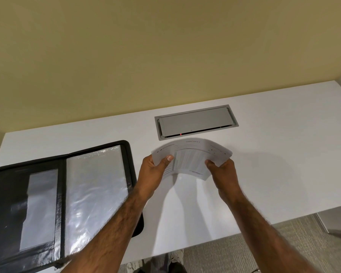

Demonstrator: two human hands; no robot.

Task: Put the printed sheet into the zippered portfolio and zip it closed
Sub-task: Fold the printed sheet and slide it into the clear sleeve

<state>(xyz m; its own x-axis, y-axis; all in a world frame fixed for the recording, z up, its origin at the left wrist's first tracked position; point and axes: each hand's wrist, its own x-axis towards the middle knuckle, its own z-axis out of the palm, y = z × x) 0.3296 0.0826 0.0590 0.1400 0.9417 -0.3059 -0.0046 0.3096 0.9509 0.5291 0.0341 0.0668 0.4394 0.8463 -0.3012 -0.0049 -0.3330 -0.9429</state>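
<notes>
The printed sheet [191,156] is held above the white table, bowed upward in the middle, with faint print and a table of lines on it. My left hand [153,172] grips its left edge, thumb on top. Its right edge is pinched by my right hand [223,173]. The black zippered portfolio [61,194] lies open and flat on the table at the left, its right half covered by a shiny clear plastic sleeve and its left half showing a pocket. My left forearm crosses over the portfolio's lower right corner.
A grey recessed cable box [195,122] with a small red light sits in the white table [274,154] just beyond the sheet. A yellowish wall stands behind the table. Grey carpet and the table's near edge show at the lower right.
</notes>
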